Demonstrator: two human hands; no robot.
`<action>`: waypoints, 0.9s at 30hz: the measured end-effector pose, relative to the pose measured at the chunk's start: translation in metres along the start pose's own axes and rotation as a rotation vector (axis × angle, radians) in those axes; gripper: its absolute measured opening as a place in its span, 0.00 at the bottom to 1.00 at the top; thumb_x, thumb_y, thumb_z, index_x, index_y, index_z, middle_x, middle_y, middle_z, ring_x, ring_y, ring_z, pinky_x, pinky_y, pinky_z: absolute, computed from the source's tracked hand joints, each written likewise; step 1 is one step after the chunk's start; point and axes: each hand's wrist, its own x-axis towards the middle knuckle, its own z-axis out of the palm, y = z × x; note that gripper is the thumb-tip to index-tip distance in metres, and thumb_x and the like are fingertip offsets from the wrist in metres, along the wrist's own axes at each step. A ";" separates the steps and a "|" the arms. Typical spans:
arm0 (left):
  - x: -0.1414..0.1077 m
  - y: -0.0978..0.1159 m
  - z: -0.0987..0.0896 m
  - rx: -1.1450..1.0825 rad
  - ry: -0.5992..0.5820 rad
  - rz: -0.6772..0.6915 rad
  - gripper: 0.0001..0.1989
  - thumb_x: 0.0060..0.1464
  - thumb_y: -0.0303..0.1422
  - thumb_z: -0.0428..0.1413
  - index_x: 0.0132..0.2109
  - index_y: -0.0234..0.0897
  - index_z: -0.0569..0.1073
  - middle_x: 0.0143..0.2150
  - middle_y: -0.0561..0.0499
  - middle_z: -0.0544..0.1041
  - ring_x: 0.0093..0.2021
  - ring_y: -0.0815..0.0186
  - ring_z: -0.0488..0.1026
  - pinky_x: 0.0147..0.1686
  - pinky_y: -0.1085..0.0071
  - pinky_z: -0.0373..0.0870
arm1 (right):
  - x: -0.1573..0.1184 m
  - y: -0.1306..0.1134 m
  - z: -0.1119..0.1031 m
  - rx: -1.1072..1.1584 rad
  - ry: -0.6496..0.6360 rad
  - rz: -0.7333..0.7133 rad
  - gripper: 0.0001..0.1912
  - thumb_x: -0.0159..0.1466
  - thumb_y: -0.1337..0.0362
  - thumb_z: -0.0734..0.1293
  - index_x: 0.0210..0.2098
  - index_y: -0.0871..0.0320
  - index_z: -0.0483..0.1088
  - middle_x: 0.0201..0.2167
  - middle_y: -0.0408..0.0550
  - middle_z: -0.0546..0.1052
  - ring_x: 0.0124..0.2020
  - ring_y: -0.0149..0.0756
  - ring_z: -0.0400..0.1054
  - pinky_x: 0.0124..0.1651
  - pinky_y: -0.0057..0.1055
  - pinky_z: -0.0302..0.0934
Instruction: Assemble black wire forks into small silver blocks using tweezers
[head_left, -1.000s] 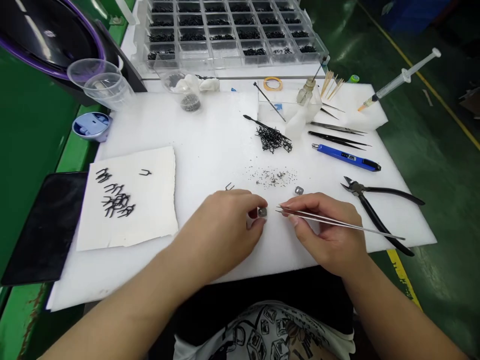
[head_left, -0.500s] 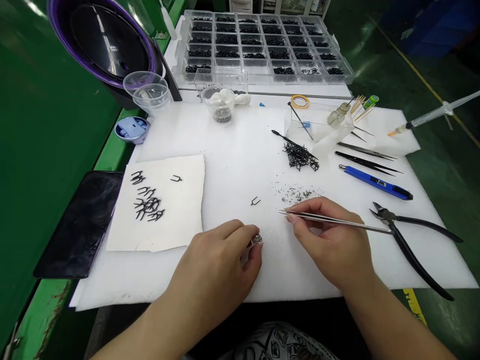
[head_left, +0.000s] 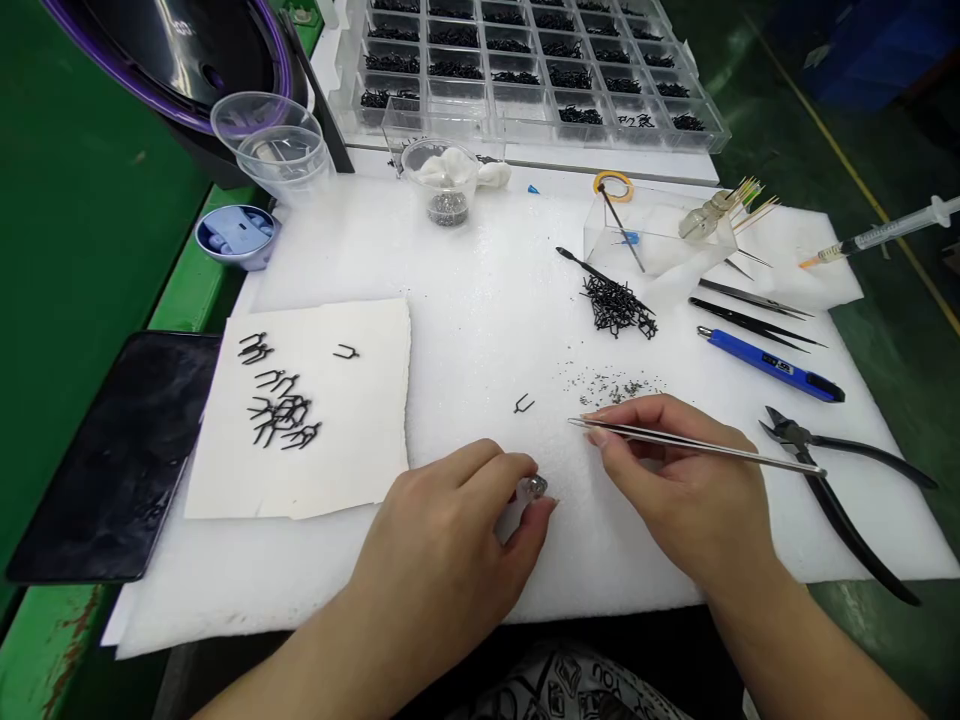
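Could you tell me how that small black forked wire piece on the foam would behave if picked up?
The forked wire piece looks thin, so probably light and fairly stiff. Its two prongs should stop it rolling on the foam.

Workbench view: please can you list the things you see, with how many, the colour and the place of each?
Compartment tray: one, clear, far edge, black parts inside.
Plastic cups: two, clear, far left.
Foam sheet: one, white, under the tools.
Paper sheet: one, off-white, left.
Black tablet: one, black, far left.
Wire clip pile: one pile, black, centre.
Fork-shaped clip: one, black, near the hands.
Utility knife: one, blue, right.
Side cutters: one, black, right.
Syringe: one, clear, far right.
Steel tweezers: one, silver, in right hand.
Small metal piece: one, silver, in left hand.
Left hand: one, lower centre.
Right hand: one, lower right.
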 end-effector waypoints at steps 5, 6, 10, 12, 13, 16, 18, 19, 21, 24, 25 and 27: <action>0.001 0.000 0.000 0.010 0.007 0.009 0.04 0.57 0.31 0.57 0.40 0.37 0.76 0.29 0.54 0.73 0.25 0.65 0.72 0.23 0.66 0.70 | 0.001 0.003 -0.002 -0.022 -0.038 -0.049 0.04 0.58 0.66 0.72 0.33 0.51 0.77 0.32 0.39 0.82 0.32 0.31 0.78 0.31 0.20 0.71; 0.002 0.000 0.000 0.010 0.005 0.010 0.04 0.57 0.31 0.57 0.40 0.37 0.76 0.29 0.54 0.73 0.25 0.65 0.72 0.23 0.66 0.70 | 0.001 0.004 -0.002 -0.023 -0.033 -0.056 0.04 0.58 0.66 0.72 0.33 0.51 0.77 0.32 0.39 0.82 0.32 0.31 0.78 0.31 0.20 0.71; 0.001 0.001 0.000 0.003 0.012 0.015 0.05 0.57 0.31 0.57 0.40 0.37 0.76 0.29 0.54 0.74 0.26 0.65 0.72 0.23 0.66 0.70 | 0.001 0.004 -0.002 -0.027 -0.026 -0.074 0.03 0.58 0.66 0.72 0.33 0.51 0.77 0.31 0.38 0.82 0.31 0.29 0.78 0.31 0.19 0.71; 0.001 0.001 0.001 0.004 0.017 0.020 0.05 0.57 0.31 0.57 0.40 0.37 0.76 0.29 0.53 0.74 0.26 0.65 0.72 0.23 0.66 0.70 | 0.001 0.004 -0.002 -0.037 -0.024 -0.073 0.03 0.58 0.66 0.72 0.33 0.51 0.77 0.31 0.38 0.82 0.31 0.29 0.78 0.31 0.19 0.70; 0.001 0.001 0.001 0.007 0.018 0.022 0.05 0.57 0.31 0.57 0.40 0.37 0.76 0.29 0.53 0.74 0.26 0.65 0.72 0.23 0.66 0.69 | 0.001 0.004 -0.002 -0.041 -0.026 -0.074 0.03 0.58 0.66 0.72 0.33 0.51 0.77 0.31 0.38 0.82 0.31 0.29 0.78 0.30 0.19 0.70; 0.001 0.001 0.001 0.015 0.022 0.022 0.05 0.57 0.31 0.57 0.40 0.37 0.76 0.30 0.54 0.75 0.26 0.65 0.72 0.23 0.66 0.69 | 0.002 0.004 -0.002 -0.048 -0.021 -0.095 0.03 0.58 0.66 0.72 0.33 0.51 0.77 0.30 0.38 0.82 0.30 0.29 0.78 0.30 0.20 0.70; 0.002 0.001 0.001 0.015 0.021 0.020 0.05 0.57 0.31 0.57 0.41 0.37 0.76 0.30 0.54 0.75 0.26 0.65 0.71 0.23 0.66 0.68 | 0.003 0.004 -0.001 -0.045 -0.020 -0.108 0.03 0.58 0.66 0.72 0.33 0.52 0.77 0.30 0.38 0.83 0.30 0.30 0.78 0.31 0.21 0.71; 0.002 0.001 0.001 0.017 0.016 0.016 0.05 0.57 0.32 0.57 0.41 0.37 0.76 0.30 0.54 0.74 0.25 0.66 0.71 0.23 0.67 0.68 | 0.003 0.004 -0.001 -0.042 -0.023 -0.113 0.03 0.58 0.67 0.72 0.33 0.52 0.77 0.31 0.38 0.83 0.30 0.30 0.78 0.31 0.21 0.71; 0.002 0.001 0.001 0.022 0.007 0.011 0.05 0.57 0.32 0.57 0.41 0.37 0.76 0.29 0.54 0.74 0.25 0.66 0.71 0.22 0.67 0.67 | 0.003 0.004 -0.001 -0.032 -0.028 -0.120 0.03 0.58 0.67 0.71 0.33 0.52 0.77 0.31 0.39 0.83 0.31 0.30 0.78 0.31 0.21 0.71; 0.002 0.001 0.001 0.033 -0.006 0.005 0.05 0.57 0.32 0.57 0.41 0.37 0.76 0.30 0.54 0.74 0.25 0.66 0.71 0.23 0.67 0.67 | 0.002 0.005 -0.001 -0.020 -0.026 -0.143 0.04 0.58 0.68 0.71 0.33 0.53 0.77 0.31 0.39 0.82 0.31 0.30 0.78 0.32 0.21 0.71; 0.002 0.001 0.001 0.036 -0.004 0.004 0.06 0.58 0.32 0.57 0.41 0.38 0.76 0.30 0.54 0.75 0.25 0.66 0.71 0.23 0.67 0.67 | 0.002 0.005 -0.001 -0.017 -0.025 -0.149 0.04 0.58 0.68 0.71 0.33 0.53 0.77 0.31 0.39 0.82 0.30 0.30 0.78 0.32 0.21 0.71; 0.002 0.001 0.001 0.038 0.000 0.005 0.06 0.57 0.32 0.57 0.41 0.38 0.76 0.30 0.55 0.75 0.25 0.67 0.71 0.23 0.67 0.67 | 0.002 0.005 -0.001 -0.014 -0.028 -0.157 0.04 0.58 0.68 0.71 0.33 0.53 0.77 0.30 0.38 0.82 0.29 0.29 0.77 0.32 0.20 0.71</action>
